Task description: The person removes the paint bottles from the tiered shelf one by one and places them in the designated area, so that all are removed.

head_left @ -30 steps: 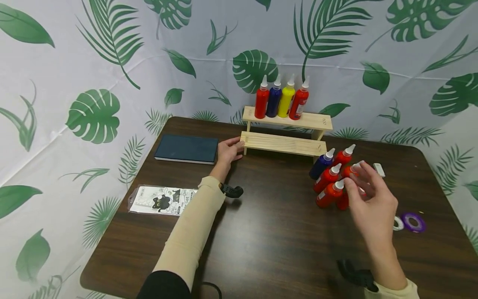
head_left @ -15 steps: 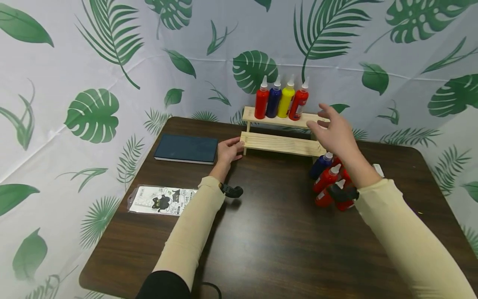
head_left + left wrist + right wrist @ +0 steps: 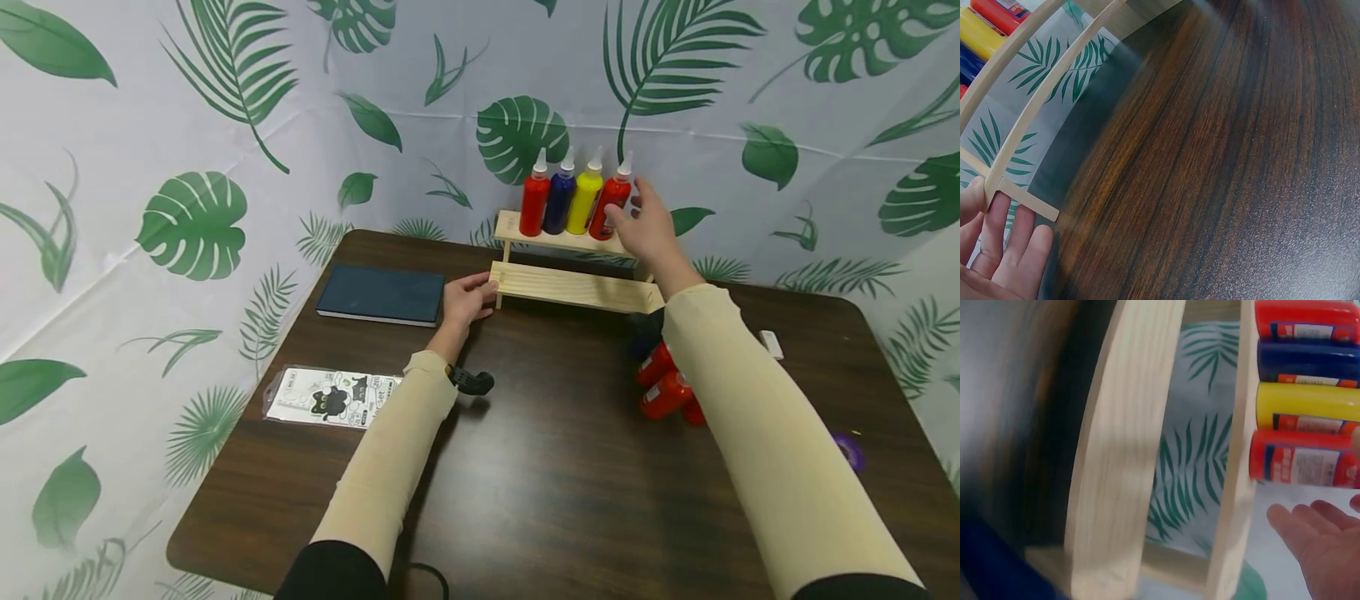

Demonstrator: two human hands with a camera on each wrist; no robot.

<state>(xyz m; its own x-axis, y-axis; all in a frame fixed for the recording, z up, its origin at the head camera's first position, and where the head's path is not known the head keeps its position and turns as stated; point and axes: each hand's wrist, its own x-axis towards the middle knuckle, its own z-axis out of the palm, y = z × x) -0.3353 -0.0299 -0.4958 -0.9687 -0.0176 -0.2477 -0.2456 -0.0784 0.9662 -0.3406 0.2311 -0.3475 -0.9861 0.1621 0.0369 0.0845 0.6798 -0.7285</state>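
Observation:
A two-tier wooden rack (image 3: 573, 287) stands at the back of the table. My left hand (image 3: 467, 302) holds its left end, thumb on the lower shelf and fingers under it, as the left wrist view (image 3: 1007, 240) shows. On the upper shelf a red bottle (image 3: 534, 204), a blue bottle (image 3: 559, 202), a yellow bottle (image 3: 584, 202) and another red bottle (image 3: 609, 208) stand in a row, all with white nozzle caps. My right hand (image 3: 651, 229) is around the right side of that last red bottle, fingers spread; in the right wrist view the fingers (image 3: 1313, 528) are apart from it.
More red bottles (image 3: 666, 396) and a dark blue one stand right of the rack, partly hidden by my right sleeve. A dark blue book (image 3: 381, 293) and a cat-print package (image 3: 330, 397) lie at left. A purple tape roll (image 3: 849, 452) and a small white object (image 3: 771, 344) lie at right.
My right hand has moved from above the loose bottles at right up and left to the last red bottle on the upper shelf. The left hand stays on the rack.

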